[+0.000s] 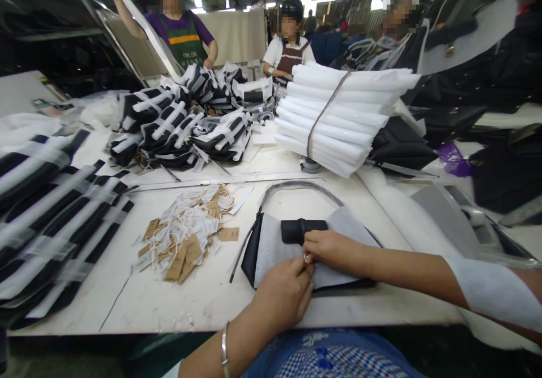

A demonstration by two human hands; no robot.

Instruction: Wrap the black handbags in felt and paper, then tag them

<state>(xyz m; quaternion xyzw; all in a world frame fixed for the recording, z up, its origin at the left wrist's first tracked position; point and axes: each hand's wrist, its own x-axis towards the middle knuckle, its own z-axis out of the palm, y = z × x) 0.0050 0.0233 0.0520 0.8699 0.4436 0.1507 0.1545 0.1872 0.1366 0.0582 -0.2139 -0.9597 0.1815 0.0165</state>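
Note:
A black handbag [249, 248] lies on the table in front of me, its front mostly covered by a pale grey protective sheet [271, 245]. Its wrapped handle [296, 185] arches away from me, and a black strap tab [292, 231] shows at the middle. My left hand [285, 287], with a bracelet on its wrist, is closed at the bag's lower centre. Just above it, my right hand [330, 248] pinches at the same spot. Between the fingertips shows a small gold-coloured metal fitting [305, 257]; its exact kind is mostly hidden.
Brown and white hang tags [190, 248] with strings lie heaped left of the bag. Wrapped black bags are stacked at far left [55, 214] and piled behind [169, 124]. A tied bundle of white rolls [339, 112] stands at the back. Several people work across the table.

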